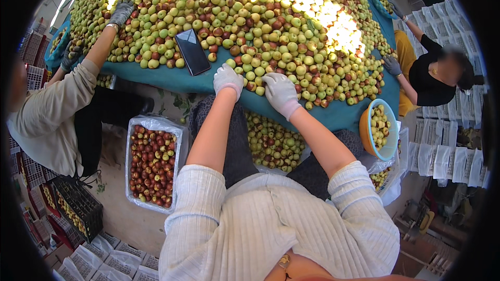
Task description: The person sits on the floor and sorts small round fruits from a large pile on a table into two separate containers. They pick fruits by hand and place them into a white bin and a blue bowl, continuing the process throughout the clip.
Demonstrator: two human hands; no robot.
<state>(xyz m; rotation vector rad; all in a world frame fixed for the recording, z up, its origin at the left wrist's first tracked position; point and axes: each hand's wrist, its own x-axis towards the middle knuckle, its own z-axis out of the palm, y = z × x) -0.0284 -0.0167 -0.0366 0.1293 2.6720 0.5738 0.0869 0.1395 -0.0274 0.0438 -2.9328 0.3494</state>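
Note:
A large heap of green and red-brown jujubes covers a table draped in teal cloth. My left hand, in a pale glove, is at the heap's front edge with its fingers curled beside a green jujube. Just to the right, my right hand, gloved the same way, reaches onto the jujubes with bent fingers. Whether either hand grips a fruit is hidden by the fingers. A dark smartphone lies at the heap's edge, left of my hands.
Between my knees sits a container of greener jujubes. A lined crate of red jujubes stands left; a blue basin of jujubes is at right. Co-workers' gloved hands reach in from both sides. Stacked crates stand far right.

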